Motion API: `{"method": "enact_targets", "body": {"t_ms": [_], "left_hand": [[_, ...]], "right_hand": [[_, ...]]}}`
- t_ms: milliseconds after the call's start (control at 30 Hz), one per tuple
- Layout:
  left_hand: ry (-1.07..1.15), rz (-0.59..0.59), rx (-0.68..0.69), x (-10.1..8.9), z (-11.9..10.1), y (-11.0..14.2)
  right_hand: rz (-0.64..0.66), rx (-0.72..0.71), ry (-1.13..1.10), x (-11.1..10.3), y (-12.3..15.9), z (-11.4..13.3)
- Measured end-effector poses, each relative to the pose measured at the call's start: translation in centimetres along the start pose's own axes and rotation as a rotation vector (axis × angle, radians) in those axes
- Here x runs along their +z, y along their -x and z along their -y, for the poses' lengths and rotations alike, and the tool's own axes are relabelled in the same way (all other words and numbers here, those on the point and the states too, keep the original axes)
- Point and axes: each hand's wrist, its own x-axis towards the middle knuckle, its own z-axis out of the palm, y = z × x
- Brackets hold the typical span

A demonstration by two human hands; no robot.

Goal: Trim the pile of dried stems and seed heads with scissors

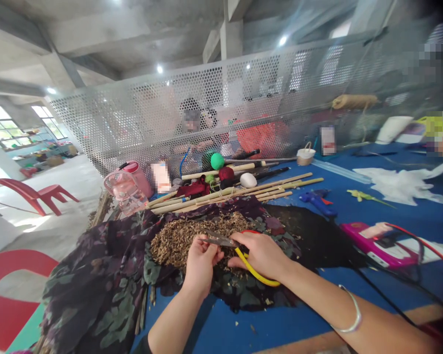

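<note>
A pair of scissors (257, 275) with one yellow and one red handle is in my right hand (266, 253), its fingers closed about the handles. The grey blades point left, toward my left hand (200, 265). That hand is pinched shut beside the blade tips; whatever sits between the thumb and fingers is too small to name. Beneath and beyond both hands lies a heap of chopped brown dry bits (173, 238). The heap rests on a dark floral cloth (103, 270) spread over the blue table (221, 329).
Behind the heap lie several bamboo sticks (221, 196), a green ball (217, 161), a red ball (226, 173) and a white egg-shaped piece (248, 180). A pink jug (138, 179) stands left. Rightward are a blue glue gun (317, 201), a magenta device (380, 246) with cables and a perforated screen (133, 118).
</note>
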Motion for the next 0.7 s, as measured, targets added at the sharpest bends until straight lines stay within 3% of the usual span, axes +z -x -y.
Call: {"method": "enact_targets", "body": {"t_ms": [200, 333, 433, 533, 700], "left_hand": [[-0.027, 0.040, 0.029, -0.3, -0.1, -0.2], [-0.181, -0.028, 0.066, -0.8, -0.2, -0.6], [-0.418, -0.035, 0.166, -1.5, -0.4, -1.0], [-0.567, -0.009, 0.330, -1.7, -0.9, -1.5], [-0.746, 0.088, 0.495, 0.4, -2.2, -3.0]], "right_hand": [[0.016, 0.022, -0.023, 0.0, 0.0, -0.2], [-0.021, -0.007, -0.025, -0.3, 0.0, -0.5], [-0.097, -0.027, -0.096, -1.0, -0.2, -1.3], [-0.132, 0.083, -0.164, -1.8, -0.4, -2.6], [-0.290, 0.194, -0.304, -2.2, -0.6, -4.7]]}}
